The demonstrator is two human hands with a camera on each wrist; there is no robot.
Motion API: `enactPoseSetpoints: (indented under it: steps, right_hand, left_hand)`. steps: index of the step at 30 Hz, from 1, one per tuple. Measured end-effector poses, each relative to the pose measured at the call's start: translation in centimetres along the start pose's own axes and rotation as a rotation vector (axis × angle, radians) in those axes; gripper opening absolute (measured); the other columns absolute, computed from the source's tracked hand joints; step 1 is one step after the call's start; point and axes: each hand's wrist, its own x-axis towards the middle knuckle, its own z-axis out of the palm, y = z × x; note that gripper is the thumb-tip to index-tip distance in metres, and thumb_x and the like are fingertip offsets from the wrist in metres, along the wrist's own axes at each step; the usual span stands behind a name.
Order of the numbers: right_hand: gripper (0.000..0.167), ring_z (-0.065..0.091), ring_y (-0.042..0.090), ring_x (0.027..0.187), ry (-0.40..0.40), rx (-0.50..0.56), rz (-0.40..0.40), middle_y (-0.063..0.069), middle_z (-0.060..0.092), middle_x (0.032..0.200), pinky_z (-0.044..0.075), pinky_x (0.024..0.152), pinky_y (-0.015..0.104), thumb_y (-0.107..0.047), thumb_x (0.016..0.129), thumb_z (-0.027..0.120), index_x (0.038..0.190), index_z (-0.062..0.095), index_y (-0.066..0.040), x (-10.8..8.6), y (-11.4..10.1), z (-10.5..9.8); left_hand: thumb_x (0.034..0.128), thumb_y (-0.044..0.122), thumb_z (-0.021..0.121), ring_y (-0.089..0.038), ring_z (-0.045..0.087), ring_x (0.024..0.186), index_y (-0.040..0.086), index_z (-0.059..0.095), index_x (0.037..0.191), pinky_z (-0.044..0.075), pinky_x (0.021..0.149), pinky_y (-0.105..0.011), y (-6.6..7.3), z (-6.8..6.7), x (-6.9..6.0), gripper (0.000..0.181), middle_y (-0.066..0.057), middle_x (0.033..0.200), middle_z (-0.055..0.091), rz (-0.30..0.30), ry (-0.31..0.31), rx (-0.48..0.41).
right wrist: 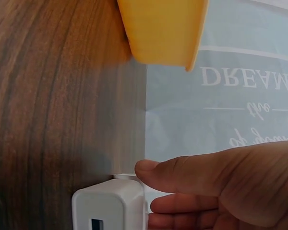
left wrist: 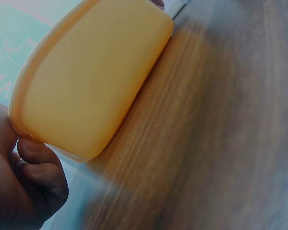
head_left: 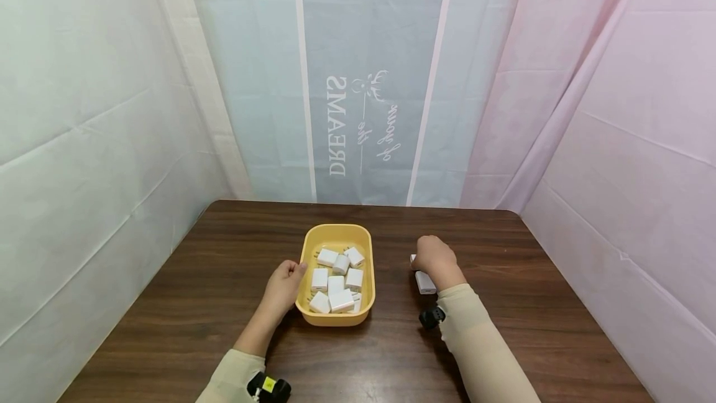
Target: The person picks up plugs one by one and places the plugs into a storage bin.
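Note:
A yellow plastic bin (head_left: pixel 335 321) stands on the table with several white plug-in phone chargers (head_left: pixel 342 301) jumbled inside. My left hand (head_left: pixel 284 288) pinches the bin's left rim between thumb and curled fingers, as the left wrist view also shows. To the right of the bin, two white chargers lie on the table one behind the other. The nearer charger (right wrist: pixel 103 208) has its USB port facing the right wrist camera. Over the farther charger (head_left: pixel 413 260), my right hand (head_left: pixel 438 261) reaches down and pinches it, thumb on the bin side; the fingertips are partly hidden.
The dark wood-grain table (head_left: pixel 391 359) ends at a hanging grey-blue cloth (head_left: pixel 369 30) with mirrored lettering. Pale cloth walls (head_left: pixel 84 111) hang at both sides. Each wrist carries a small black camera (head_left: pixel 432 317).

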Motion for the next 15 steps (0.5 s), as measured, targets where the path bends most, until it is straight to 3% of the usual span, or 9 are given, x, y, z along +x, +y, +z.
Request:
enactPoseSetpoints:
  steps: [15]
  right_hand:
    - [0.021, 0.058, 0.025, 0.072, 0.021, 0.017, -0.019, 0.013, 0.067, 0.099, 0.05, 0.06, 0.041, -0.018, 0.086, 0.08, 0.098, 0.071, -0.004, -0.14, 0.18, 0.45]
  left_hand:
    - [0.1091, 0.029, 0.051, -0.017, 0.054, 0.062, 0.001, 0.055, 0.103, 0.045, 0.051, -0.027, -0.25, 0.05, 0.16, 0.029, -0.008, 0.078, 0.056, 0.0, -0.006, -0.003]
